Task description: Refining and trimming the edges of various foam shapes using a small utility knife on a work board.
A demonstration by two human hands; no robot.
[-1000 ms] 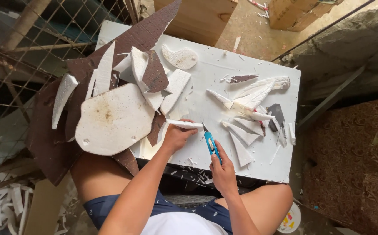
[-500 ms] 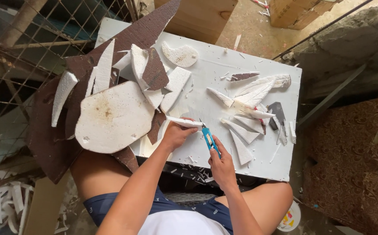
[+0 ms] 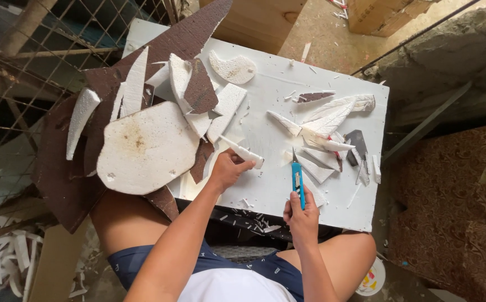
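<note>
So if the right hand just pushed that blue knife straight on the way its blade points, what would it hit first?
The right hand holds the blue utility knife with its blade pointing away from the person. Straight on, it would likely meet the flat white foam offcuts just beyond the tip first, though the blade's height above the white table is unclear.

A blue utility knife (image 3: 297, 182) is seen at six o'clock on the white table (image 3: 265, 193). White foam pieces (image 3: 145, 148) stained brown and dark brown boards (image 3: 64, 184) are seen at nine o'clock.
</note>
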